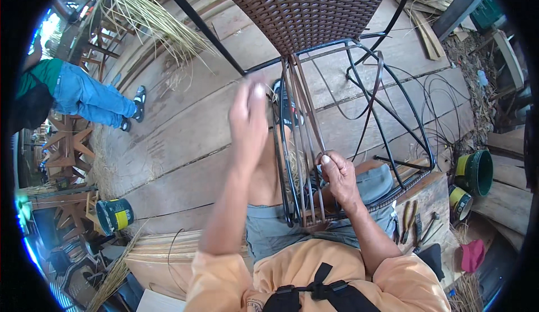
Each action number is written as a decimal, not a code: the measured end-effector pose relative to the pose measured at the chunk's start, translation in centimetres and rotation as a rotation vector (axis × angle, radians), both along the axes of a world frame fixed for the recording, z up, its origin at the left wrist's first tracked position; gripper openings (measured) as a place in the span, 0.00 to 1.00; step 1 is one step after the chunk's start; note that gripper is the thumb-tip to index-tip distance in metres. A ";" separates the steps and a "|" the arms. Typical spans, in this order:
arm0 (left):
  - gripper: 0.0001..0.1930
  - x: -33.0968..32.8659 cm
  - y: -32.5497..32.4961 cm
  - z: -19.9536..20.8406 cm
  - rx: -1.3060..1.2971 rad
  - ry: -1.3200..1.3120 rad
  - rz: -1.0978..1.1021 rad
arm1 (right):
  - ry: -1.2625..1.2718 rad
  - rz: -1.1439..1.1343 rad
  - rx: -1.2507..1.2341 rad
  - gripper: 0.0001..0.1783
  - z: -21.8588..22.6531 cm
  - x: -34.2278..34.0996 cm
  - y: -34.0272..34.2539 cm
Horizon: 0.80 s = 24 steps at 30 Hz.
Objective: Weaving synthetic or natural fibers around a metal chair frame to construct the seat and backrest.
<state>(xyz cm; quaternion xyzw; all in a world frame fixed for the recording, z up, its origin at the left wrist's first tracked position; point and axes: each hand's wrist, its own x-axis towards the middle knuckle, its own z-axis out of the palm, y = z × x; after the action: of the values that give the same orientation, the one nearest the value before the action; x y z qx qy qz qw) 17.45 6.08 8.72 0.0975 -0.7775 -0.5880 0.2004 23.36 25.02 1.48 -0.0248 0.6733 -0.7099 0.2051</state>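
Observation:
A chair with a black metal frame (401, 90) stands over my lap, its back (314, 3) woven in brown strips. Several flat brown strips (306, 143) run lengthwise along the left part of the seat frame; the rest of the seat is bare rods. My right hand (338, 177) is closed on a brown weaving strip at the strips' right side, thumb on top. A loose brown strip (377, 82) loops over the seat opening. My left hand (250, 115) is raised left of the strips, blurred by motion, so its grip is unclear.
Pliers (411, 222) and a hammer (431, 225) lie on the wooden bench at my right. Green buckets (480, 171) stand beyond them. Dry straw-like strands (151, 20) hang at upper left. Another person in blue jeans (90, 90) stands at left. A black coil (443, 110) lies on the floor.

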 end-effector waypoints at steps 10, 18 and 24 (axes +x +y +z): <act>0.35 17.5 9.5 15.9 0.833 0.574 -0.916 | 0.057 0.005 0.015 0.14 0.9 4.1 1.9; 0.15 23.1 6.9 -7.2 -0.083 -0.226 0.272 | 0.297 0.096 0.253 0.12 1.2 8.3 3.4; 0.18 21.5 7.8 -8.6 0.094 -0.257 0.257 | 0.869 0.041 0.382 0.07 0.7 9.6 3.0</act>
<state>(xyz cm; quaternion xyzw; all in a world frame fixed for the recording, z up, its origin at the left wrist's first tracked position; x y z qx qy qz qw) 38.92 13.87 0.13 0.2794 -0.7496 -0.5760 0.1681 32.98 28.05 2.13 -0.2947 0.8147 -0.4929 -0.0807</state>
